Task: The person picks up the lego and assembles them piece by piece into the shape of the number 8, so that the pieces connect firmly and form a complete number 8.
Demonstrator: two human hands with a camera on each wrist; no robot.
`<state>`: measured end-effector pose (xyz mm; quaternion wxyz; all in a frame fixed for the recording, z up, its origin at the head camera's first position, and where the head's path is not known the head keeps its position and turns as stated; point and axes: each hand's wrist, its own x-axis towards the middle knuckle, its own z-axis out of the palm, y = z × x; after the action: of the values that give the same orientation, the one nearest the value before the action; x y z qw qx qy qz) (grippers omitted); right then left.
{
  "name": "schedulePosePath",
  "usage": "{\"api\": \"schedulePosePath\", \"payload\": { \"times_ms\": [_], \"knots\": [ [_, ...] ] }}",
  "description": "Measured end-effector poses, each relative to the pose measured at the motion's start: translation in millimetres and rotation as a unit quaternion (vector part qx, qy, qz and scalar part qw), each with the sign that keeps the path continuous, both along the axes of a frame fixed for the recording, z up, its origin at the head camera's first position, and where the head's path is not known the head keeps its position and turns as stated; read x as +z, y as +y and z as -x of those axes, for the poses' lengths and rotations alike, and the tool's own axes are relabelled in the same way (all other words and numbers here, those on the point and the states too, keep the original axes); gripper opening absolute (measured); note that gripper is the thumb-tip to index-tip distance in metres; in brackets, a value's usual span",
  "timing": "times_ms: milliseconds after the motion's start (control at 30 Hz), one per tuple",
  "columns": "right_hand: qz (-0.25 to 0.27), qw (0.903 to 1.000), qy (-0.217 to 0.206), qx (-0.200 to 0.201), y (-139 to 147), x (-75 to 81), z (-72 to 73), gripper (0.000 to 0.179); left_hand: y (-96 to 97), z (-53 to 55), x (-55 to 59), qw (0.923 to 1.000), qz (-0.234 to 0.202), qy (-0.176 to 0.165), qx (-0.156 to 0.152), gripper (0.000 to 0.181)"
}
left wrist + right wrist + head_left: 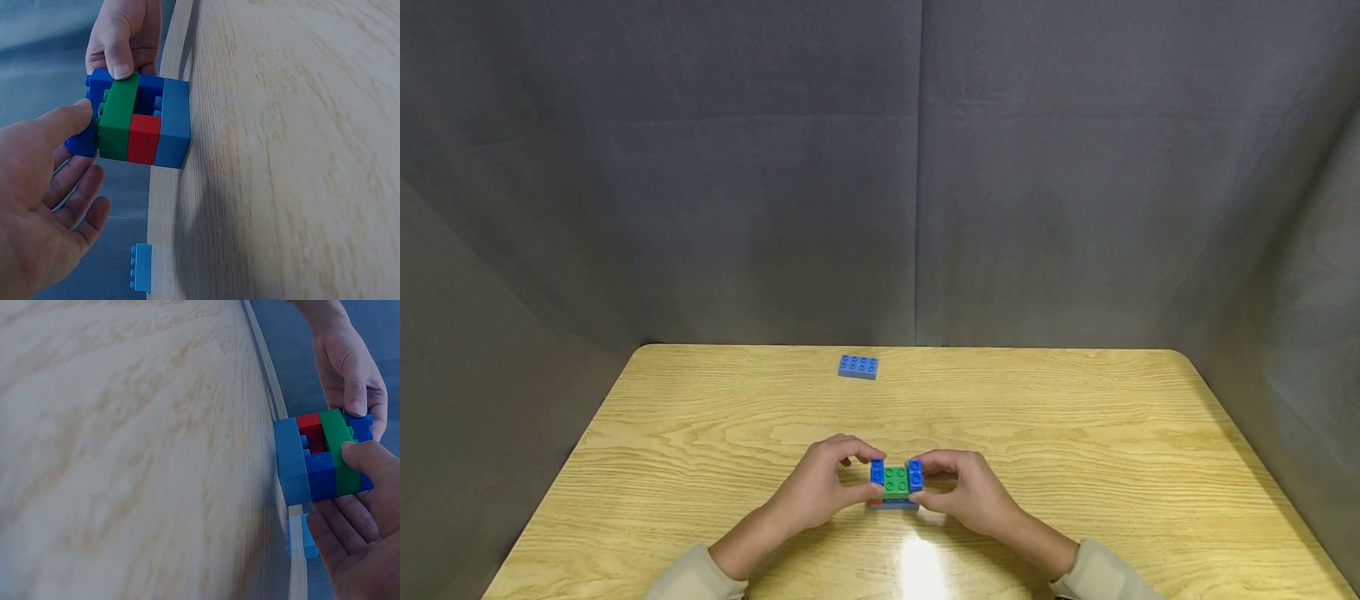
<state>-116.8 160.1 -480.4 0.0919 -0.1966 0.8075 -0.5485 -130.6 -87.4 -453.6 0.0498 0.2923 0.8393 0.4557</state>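
A small stack of toy building bricks stands near the front middle of the table. At its bottom is a lighter blue brick (174, 128), carrying a red brick (143, 139) and a dark blue brick (321, 476) with a gap between them. A green brick (896, 482) bridges these two. On top, at the left end, my left hand (820, 487) pinches a dark blue brick (877, 472) between thumb and fingers. The right hand (966, 492) grips another dark blue brick (915, 476) at the right end, its thumb reaching the green brick's edge.
Another lighter blue brick (858, 367) lies alone, studs up, near the far edge of the wooden table (1037, 400). Grey curtains (775, 208) hang behind the table and along both sides.
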Motion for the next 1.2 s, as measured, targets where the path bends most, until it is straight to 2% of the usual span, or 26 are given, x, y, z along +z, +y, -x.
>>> {"api": "schedulePosePath", "payload": {
  "times_ms": [200,533,767,1200],
  "knots": [
    [0.008,1.0,0.004,-0.002,-1.0,-0.9,0.1,0.031,0.8,-0.4,0.1,1.0,0.006,0.004,0.003,0.036],
    [-0.005,1.0,0.003,-0.001,-0.3,-0.6,-0.2,0.031,0.4,-0.4,1.1,0.9998,0.013,0.011,0.002,0.035],
    [0.0,0.9999,0.013,0.002,-0.8,-1.5,0.1,0.031,-0.7,-0.4,-0.5,0.9999,0.004,0.014,0.004,0.037],
    [0.0,1.0,-0.005,0.004,0.1,1.1,-0.9,0.031,0.5,1.8,-1.1,1.0,-0.005,-0.006,-0.002,0.034]
  ]
}}
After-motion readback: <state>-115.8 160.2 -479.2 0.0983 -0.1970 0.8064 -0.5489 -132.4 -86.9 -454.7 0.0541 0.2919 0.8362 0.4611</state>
